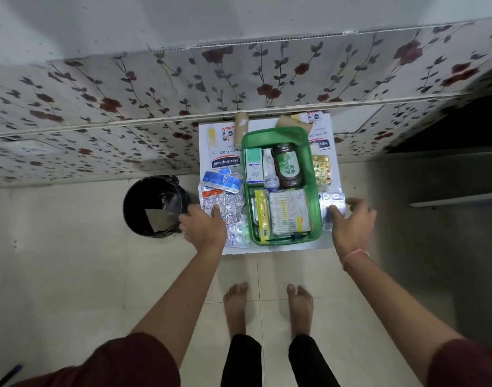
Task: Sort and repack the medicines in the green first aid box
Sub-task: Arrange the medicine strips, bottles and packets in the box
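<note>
The green first aid box [314, 188] stands on a white Hansaplast carton [211, 141]. Inside it are a brown Dettol bottle [288, 166], a white Optibex carton [253, 169], a small white bottle [269, 171], a yellow pack [261, 213] and a white printed pack [289, 213]. Silver and blue blister strips [225, 188] are piled left of the box, and my left hand [204, 226] rests on their near edge, fingers spread. My right hand [350, 222] lies open against a white-blue strip [334, 201] right of the box. A gold blister strip [322, 171] sits further back.
A black bin [152, 205] with a liner stands on the tiled floor left of the carton. A cardboard roll [241, 127] and brown paper [293, 124] lie behind the box against the floral-covered ledge [99, 107]. My bare feet [267, 305] stand just in front of the carton.
</note>
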